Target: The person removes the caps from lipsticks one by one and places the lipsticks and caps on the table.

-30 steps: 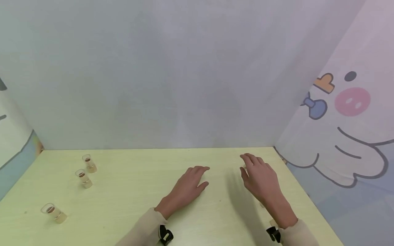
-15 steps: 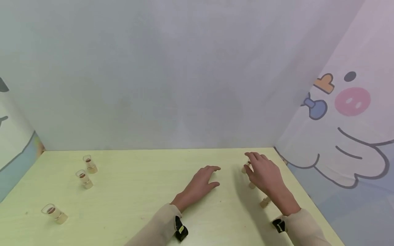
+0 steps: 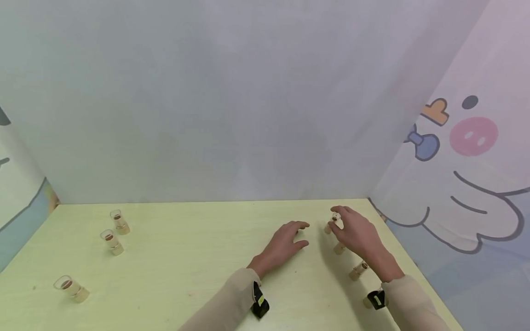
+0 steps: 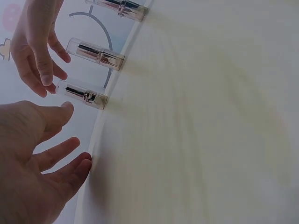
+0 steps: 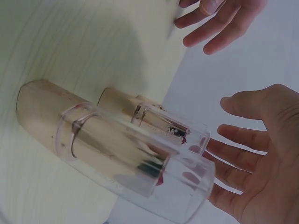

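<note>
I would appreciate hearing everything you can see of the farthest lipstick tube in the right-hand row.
The lipstick tube stands upright on the pale table, at the far end of its row, beside the right hand. A clear, plastic-looking cap covers its shiny, metallic-looking middle; the base is gold-toned. Whether the right hand touches it, I cannot tell.

In the head view, the right hand (image 3: 357, 231) hides one lipstick's (image 3: 339, 248) top, the strap (image 3: 377, 299) most of another lipstick (image 3: 366, 302). The left wrist view's top edge crops a third lipstick (image 4: 128, 9).
</note>
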Tool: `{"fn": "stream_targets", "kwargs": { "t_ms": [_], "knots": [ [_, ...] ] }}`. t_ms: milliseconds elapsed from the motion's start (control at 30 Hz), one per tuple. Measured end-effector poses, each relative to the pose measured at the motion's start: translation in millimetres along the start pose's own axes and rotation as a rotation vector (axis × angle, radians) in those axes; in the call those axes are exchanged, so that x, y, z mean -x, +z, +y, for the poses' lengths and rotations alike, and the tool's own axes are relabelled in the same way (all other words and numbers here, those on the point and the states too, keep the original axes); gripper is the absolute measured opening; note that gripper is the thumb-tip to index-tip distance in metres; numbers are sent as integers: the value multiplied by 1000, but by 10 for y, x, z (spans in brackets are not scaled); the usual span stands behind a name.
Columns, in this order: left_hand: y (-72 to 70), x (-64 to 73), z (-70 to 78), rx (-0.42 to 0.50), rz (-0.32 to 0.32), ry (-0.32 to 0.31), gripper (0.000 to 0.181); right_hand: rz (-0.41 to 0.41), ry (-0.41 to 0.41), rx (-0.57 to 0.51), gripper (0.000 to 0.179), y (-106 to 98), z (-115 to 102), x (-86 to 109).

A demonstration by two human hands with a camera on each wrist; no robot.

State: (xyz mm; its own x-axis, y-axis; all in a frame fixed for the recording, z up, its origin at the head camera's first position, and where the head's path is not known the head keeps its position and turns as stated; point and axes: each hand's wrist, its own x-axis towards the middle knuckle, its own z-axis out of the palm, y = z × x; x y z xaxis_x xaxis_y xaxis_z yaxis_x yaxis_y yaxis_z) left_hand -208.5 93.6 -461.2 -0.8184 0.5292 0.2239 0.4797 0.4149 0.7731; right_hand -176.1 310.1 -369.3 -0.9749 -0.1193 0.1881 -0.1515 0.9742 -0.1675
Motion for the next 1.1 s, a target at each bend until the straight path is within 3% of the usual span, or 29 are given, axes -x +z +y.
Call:
{"fn": "stream_targets", "kwargs": {
  "t_ms": [600,1100],
  "knots": [
    [225,-296,98,35,16,-4,43,-8,-19,-40,34,119,181,-100],
    [369,-528,134,39,33,12,42,3,-43,-98,25,172,204,-164]
  ]
}}
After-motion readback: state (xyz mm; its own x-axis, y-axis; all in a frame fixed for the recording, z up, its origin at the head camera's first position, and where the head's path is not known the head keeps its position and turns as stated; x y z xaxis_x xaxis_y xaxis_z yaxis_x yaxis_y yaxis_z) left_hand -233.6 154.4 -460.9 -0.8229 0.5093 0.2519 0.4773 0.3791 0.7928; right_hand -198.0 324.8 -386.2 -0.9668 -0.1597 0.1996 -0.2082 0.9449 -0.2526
